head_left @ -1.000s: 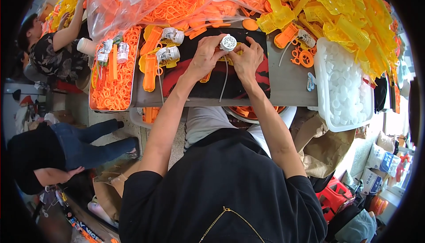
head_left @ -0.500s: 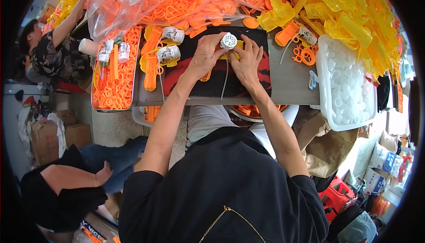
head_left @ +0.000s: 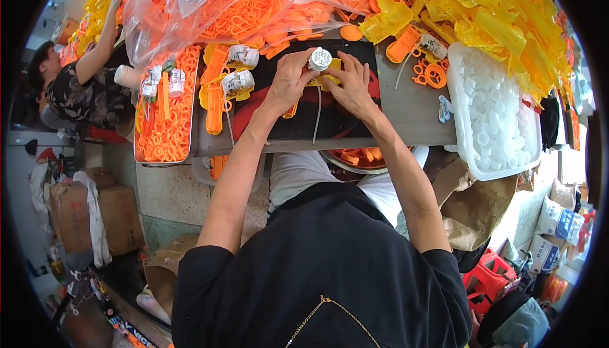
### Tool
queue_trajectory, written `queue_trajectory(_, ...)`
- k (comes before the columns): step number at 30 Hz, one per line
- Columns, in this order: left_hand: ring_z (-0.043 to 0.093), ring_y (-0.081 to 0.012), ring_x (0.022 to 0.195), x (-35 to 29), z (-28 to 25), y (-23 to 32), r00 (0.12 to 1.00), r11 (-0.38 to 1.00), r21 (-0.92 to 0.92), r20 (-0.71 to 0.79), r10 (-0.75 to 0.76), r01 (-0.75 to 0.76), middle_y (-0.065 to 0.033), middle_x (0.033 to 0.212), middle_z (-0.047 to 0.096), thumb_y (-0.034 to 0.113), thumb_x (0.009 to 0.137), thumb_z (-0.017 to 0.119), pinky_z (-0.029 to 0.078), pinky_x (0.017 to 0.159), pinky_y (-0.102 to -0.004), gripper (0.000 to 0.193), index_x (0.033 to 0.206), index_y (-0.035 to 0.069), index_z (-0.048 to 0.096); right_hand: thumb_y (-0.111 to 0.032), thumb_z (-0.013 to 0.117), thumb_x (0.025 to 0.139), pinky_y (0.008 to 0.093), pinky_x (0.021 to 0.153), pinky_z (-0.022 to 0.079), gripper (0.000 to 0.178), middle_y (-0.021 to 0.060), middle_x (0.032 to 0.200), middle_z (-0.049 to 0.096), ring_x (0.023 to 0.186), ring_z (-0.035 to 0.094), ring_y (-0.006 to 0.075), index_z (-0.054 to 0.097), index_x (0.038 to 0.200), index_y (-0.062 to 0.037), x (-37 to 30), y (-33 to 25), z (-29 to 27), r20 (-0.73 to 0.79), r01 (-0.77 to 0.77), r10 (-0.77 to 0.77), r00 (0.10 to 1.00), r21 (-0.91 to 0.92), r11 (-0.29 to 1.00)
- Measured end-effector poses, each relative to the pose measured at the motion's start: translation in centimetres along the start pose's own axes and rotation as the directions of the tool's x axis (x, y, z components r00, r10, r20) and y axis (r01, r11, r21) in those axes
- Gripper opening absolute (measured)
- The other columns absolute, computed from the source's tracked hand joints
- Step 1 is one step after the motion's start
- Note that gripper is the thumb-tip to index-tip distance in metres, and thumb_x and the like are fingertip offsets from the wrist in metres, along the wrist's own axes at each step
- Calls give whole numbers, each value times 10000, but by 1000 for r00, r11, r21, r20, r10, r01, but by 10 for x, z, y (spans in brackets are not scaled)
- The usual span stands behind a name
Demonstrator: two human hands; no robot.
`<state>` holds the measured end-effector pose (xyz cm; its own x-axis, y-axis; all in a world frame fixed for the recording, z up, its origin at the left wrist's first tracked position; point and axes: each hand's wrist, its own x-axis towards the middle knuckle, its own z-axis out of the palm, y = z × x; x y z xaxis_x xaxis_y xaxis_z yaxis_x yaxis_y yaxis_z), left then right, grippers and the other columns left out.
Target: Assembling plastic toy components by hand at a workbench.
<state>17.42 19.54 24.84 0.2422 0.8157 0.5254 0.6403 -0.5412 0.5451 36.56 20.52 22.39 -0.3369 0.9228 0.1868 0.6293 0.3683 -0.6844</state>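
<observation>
My left hand (head_left: 291,83) is closed around a white cylinder with a silver patterned round end (head_left: 320,59), which faces up. Against it sits a yellow plastic body (head_left: 335,69), with the thumb and forefinger of my right hand (head_left: 351,89) on it. The other fingers of that hand are bent and partly apart. Below my left fingers shows an orange piece (head_left: 291,109). A thin grey tube (head_left: 318,116) hangs down between my hands. All this is over a black and red mat (head_left: 355,116); my fingers hide most of the joined parts.
Left of the mat lie similar orange-and-yellow assemblies (head_left: 216,104) with white cylinders. A metal tray (head_left: 192,120) holds orange rings. A clear bin (head_left: 465,135) of white caps stands right. Yellow shells (head_left: 488,18) and bagged orange parts (head_left: 247,15) are heaped behind. Another person (head_left: 79,78) works far left.
My view has shifted slightly, while my hands keep their hold on the cylinder and yellow body. The seated person at the lower left has gone out of view, exposing boxes and bags.
</observation>
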Motion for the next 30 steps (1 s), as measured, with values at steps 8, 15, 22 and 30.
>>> queue_trajectory(8, 604, -330, 1170, 3, -1, -2, 1000, 1000, 14, 24, 7, -8, -142, 1220, 668, 145, 912, 694, 400, 1052, -433, 453, 1337, 36, 583, -249, 822, 790, 624, 1220, 76, 808, 198, 1484, 458, 1443, 368, 347, 425, 1485, -141, -3, 13, -30, 64, 231, -239, 969, 111, 967)
queue_trajectory(15, 600, -301, 1191, 14, -35, 13, 979, 973, -190, 176, -101, 135, -142, 1255, 626, 117, 907, 707, 451, 1036, -379, 431, 1308, -2, 598, -158, 865, 743, 365, 1125, 393, 894, 162, 1359, 517, 1293, 510, 282, 403, 1497, -27, -11, -17, -41, -33, 152, -152, 988, 401, 903)
queue_trajectory(22, 620, -298, 1138, 32, -60, 26, 948, 992, -115, 317, -20, 59, -145, 1202, 639, 85, 886, 714, 474, 1001, -378, 437, 1301, -1, 605, -207, 851, 754, 364, 1078, 442, 821, 136, 1322, 535, 1229, 561, 261, 464, 1459, -42, -6, -21, -57, 22, 117, -136, 990, 389, 914)
queue_trajectory(30, 594, -326, 1090, 42, -59, 39, 922, 999, 5, 385, 41, -47, -142, 1084, 615, 68, 866, 703, 463, 970, -407, 423, 1273, 2, 608, -201, 854, 741, 380, 1073, 448, 817, 154, 1321, 542, 1235, 560, 290, 476, 1447, -42, -2, -21, -59, 25, 115, -139, 990, 431, 895)
